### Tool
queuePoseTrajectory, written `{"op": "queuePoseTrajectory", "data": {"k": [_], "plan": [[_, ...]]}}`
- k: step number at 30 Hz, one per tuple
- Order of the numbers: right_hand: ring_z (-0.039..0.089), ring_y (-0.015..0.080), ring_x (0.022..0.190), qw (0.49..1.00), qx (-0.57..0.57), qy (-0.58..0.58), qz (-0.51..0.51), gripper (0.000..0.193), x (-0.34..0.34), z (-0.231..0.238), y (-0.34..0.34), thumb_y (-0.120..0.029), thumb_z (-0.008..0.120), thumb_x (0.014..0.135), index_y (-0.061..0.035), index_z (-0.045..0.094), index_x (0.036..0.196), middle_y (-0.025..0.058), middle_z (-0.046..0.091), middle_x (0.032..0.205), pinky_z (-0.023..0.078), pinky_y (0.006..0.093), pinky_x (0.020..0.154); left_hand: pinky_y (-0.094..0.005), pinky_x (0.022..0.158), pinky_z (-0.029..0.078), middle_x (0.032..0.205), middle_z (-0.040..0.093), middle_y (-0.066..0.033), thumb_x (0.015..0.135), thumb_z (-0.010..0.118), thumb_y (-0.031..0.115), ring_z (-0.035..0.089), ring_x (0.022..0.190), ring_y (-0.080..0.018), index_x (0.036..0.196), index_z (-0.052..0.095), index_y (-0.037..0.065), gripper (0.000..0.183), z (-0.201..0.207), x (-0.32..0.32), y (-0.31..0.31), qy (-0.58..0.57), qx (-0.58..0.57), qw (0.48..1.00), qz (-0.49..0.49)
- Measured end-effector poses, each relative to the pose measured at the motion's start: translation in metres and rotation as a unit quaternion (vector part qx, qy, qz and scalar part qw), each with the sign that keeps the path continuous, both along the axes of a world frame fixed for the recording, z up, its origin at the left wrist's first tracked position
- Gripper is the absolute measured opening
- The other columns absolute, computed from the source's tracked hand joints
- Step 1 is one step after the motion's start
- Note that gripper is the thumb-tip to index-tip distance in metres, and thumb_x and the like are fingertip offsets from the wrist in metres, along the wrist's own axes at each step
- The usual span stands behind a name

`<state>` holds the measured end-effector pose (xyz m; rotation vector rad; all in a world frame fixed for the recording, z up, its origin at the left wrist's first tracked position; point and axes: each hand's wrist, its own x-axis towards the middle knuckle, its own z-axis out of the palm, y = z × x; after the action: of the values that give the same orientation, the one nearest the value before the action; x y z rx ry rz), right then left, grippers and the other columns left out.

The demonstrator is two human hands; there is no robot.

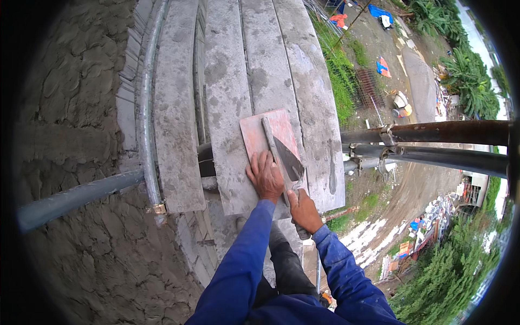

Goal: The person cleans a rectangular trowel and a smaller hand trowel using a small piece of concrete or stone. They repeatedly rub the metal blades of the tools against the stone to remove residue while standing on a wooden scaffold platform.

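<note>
Far out to the left of the left hand there's a rough wall [70, 108] covered in lumpy grey plaster, pretty uneven. A grey scaffold pipe [76, 196] runs across it at an angle, and another bent pipe [145, 108] goes up alongside the planks, joined low down with a brassy clamp [158, 208].

Next over are the scaffold planks [227, 81], grey and crusted with dried cement, running away from the person.

The left hand [265, 176] lies flat with fingers spread a bit, pressing on the near edge of a reddish square board [259, 135] that sits on the planks. It isn't wrapped around anything, just palm down on it. A strip-like handle [268, 135] runs up the board just above the fingers.

Just right of that hand, and slightly nearer the body, the right hand [304, 211] is closed tight around the handle of a trowel [290, 161]. The pointed metal blade lies on the board, tip aimed away from the person, right beside the left hand's knuckles. Both arms are in blue sleeves [238, 271].

Right of the right hand, two rusty and grey horizontal pipes [444, 132] stick out over open air. Way below them there's a dirt road [417, 184], green trees [460, 260] and scattered blue tarps [381, 12].
</note>
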<state>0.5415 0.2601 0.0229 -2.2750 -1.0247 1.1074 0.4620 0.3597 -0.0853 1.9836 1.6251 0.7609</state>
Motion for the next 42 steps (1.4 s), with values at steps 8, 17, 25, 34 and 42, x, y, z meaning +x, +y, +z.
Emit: {"op": "queuePoseTrajectory", "data": {"k": [8, 17, 25, 34, 42], "plan": [[0.062, 0.0595, 0.091, 1.0, -0.03, 0.004, -0.009, 0.06, -0.006, 0.015, 0.014, -0.048, 0.045, 0.104, 0.01, 0.051, 0.116, 0.0417, 0.064, 0.091, 0.049, 0.0612, 0.081, -0.0542, 0.115, 0.02, 0.144, 0.055, -0.0089, 0.096, 0.044, 0.03, 0.037, 0.143, -0.0349, 0.133, 0.06, 0.003, 0.048, 0.002, 0.001, -0.002, 0.014, -0.01, 1.0, -0.014], [0.065, 0.0562, 0.089, 0.999, -0.034, -0.008, -0.035, 0.06, -0.018, 0.011, 0.011, -0.046, 0.048, 0.102, 0.012, 0.049, 0.118, 0.0405, 0.065, 0.091, 0.051, 0.0595, 0.08, -0.0547, 0.116, 0.018, 0.145, 0.055, -0.007, 0.098, 0.043, 0.034, 0.036, 0.144, -0.0342, 0.132, 0.063, 0.004, 0.049, -0.004, 0.005, 0.0, -0.013, -0.005, 1.0, -0.013], [0.068, 0.0515, 0.085, 0.994, -0.095, -0.047, -0.032, 0.062, 0.007, 0.02, 0.043, -0.05, 0.047, 0.101, 0.009, 0.048, 0.121, 0.0347, 0.068, 0.088, 0.053, 0.0591, 0.075, -0.0548, 0.115, 0.021, 0.142, 0.056, -0.0112, 0.1, 0.037, 0.038, 0.038, 0.142, -0.0366, 0.131, 0.062, 0.004, 0.053, -0.009, 0.01, -0.005, 0.012, 0.018, 0.999, -0.025], [0.068, 0.0497, 0.077, 0.997, -0.036, -0.07, -0.022, 0.058, 0.027, 0.015, 0.058, -0.052, 0.047, 0.101, 0.0051, 0.051, 0.111, 0.0294, 0.069, 0.081, 0.053, 0.0578, 0.069, -0.0549, 0.115, 0.023, 0.142, 0.056, -0.0135, 0.102, 0.034, 0.033, 0.039, 0.141, -0.0376, 0.128, 0.062, -0.001, 0.051, -0.016, 0.009, -0.008, 0.08, 0.07, 0.993, -0.055], [0.067, 0.0503, 0.076, 0.994, -0.064, -0.078, -0.031, 0.055, 0.073, 0.009, 0.016, -0.048, 0.05, 0.102, 0.0043, 0.05, 0.117, 0.0312, 0.068, 0.079, 0.053, 0.058, 0.069, -0.0549, 0.114, 0.022, 0.142, 0.056, -0.0142, 0.102, 0.038, 0.031, 0.04, 0.14, -0.0389, 0.129, 0.061, -0.001, 0.048, -0.011, 0.022, -0.01, 0.031, 0.034, 0.998, -0.048]]}}
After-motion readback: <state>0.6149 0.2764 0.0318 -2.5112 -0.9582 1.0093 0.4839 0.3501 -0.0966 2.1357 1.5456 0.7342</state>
